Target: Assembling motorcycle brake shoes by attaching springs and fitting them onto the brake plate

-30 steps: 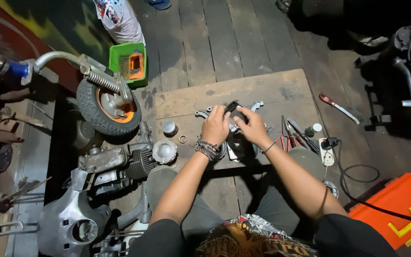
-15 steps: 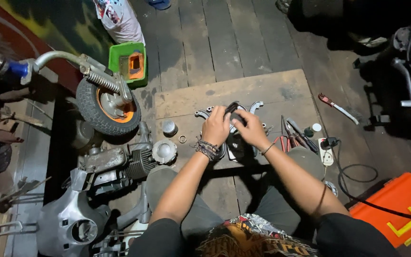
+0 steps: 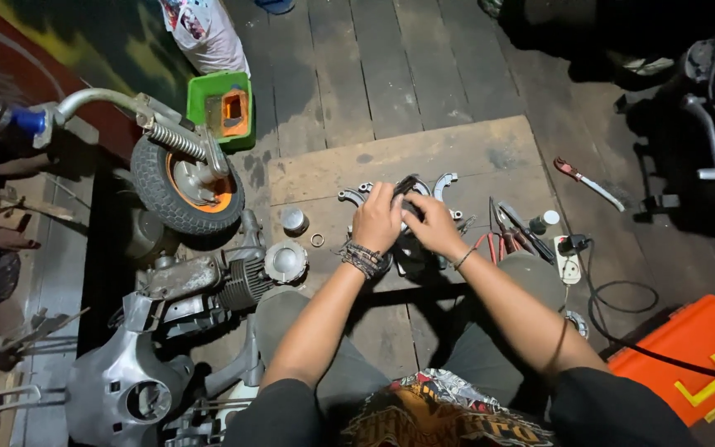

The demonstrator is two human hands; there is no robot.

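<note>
My left hand [image 3: 376, 217] and my right hand [image 3: 429, 223] are pressed together over a dark metal part [image 3: 405, 188] on a wooden board [image 3: 457, 153]. Both hands grip that part; its lower side is hidden by my fingers. Curved grey brake shoes [image 3: 443, 182] lie just beyond my fingertips, with another curved piece [image 3: 351, 195] to the left. A beaded bracelet sits on my left wrist.
A scooter engine [image 3: 208, 281] with an orange-rimmed wheel [image 3: 185, 184] lies to the left, beside a metal piston [image 3: 293, 219] and a small ring [image 3: 317, 240]. Pliers and hand tools [image 3: 511, 228], a power strip [image 3: 570, 261], a red-handled tool [image 3: 587, 180] and an orange case [image 3: 688, 356] lie right.
My hands have stayed over the dark part, with only a slight shift of the fingers. Nothing else has moved.
</note>
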